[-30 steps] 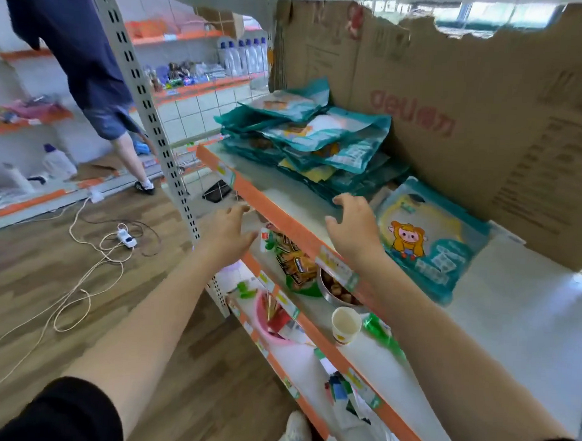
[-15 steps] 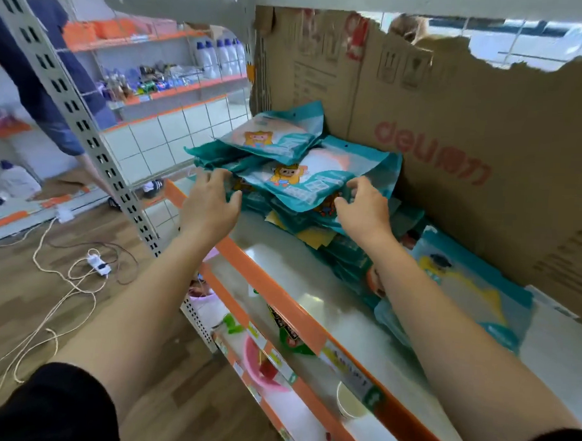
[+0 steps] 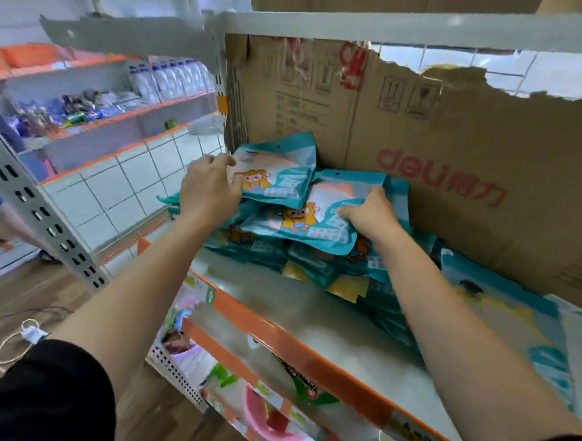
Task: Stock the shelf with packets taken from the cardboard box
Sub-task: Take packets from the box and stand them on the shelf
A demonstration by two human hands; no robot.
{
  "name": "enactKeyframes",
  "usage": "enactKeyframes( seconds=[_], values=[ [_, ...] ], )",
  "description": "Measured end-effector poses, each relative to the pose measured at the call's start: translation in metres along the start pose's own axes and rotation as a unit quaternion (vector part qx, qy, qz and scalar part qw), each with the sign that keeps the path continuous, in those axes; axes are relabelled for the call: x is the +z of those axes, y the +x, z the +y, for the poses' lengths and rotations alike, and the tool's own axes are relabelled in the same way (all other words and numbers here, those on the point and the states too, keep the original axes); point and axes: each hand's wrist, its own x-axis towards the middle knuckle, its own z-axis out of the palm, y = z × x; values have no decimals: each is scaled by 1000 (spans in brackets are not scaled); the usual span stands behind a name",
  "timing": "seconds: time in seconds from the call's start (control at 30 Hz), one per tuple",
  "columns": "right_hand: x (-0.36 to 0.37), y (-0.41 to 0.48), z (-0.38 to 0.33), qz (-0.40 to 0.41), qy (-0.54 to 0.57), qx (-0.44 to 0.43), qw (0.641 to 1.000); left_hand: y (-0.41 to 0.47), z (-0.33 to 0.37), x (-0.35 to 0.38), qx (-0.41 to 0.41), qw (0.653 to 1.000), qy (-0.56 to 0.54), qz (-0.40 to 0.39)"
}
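A heap of teal packets with a cartoon animal lies at the back left of the shelf [image 3: 312,308], against a torn sheet of brown cardboard [image 3: 452,154]. My left hand [image 3: 209,186] grips the left edge of the topmost packet [image 3: 278,173]. My right hand [image 3: 370,212] is closed on the right edge of the second packet [image 3: 316,221], just below and in front. One more teal packet [image 3: 512,323] lies flat alone on the shelf to the right, partly hidden by my right forearm.
The shelf has an orange front rail [image 3: 310,348] with price labels. Lower shelves hold a pink bowl [image 3: 264,419], a cup and snack packs. A grey perforated upright [image 3: 33,202] stands at left. Behind it are other shelves with bottles [image 3: 169,78] and a person's leg.
My head and both hands have moved up and forward from the shelf's front edge to the heap. Both hands have now closed on packets at its top.
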Motion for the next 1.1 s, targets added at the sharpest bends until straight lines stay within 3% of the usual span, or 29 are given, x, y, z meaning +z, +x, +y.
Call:
enactKeyframes(
  seconds=[0.13, 0.33, 0.5, 0.67, 0.87, 1.0, 1.1],
  values=[
    [13, 8, -7, 37, 22, 31, 999, 47, -17, 6, -18, 995, 12, -102],
    [16, 13, -5, 72, 79, 75, 992, 88, -30, 26, -67, 953, -94, -281],
    [22, 15, -7, 83, 144, 94, 982, 104, -38, 31, -106, 933, -186, -291],
    [15, 13, -11, 32, 217, 159, 963, 118, -52, 29, -177, 851, -323, -373],
    [8, 1, -10, -10, 251, 160, 955, 113, -50, 28, -160, 782, -454, -396],
    [4, -13, -2, 29, 300, 145, 942, 105, -40, 27, -173, 743, -508, -399],
    [-4, -23, 3, 83, 323, 128, 934, 95, -29, 24, -157, 735, -528, -396]
  ],
)
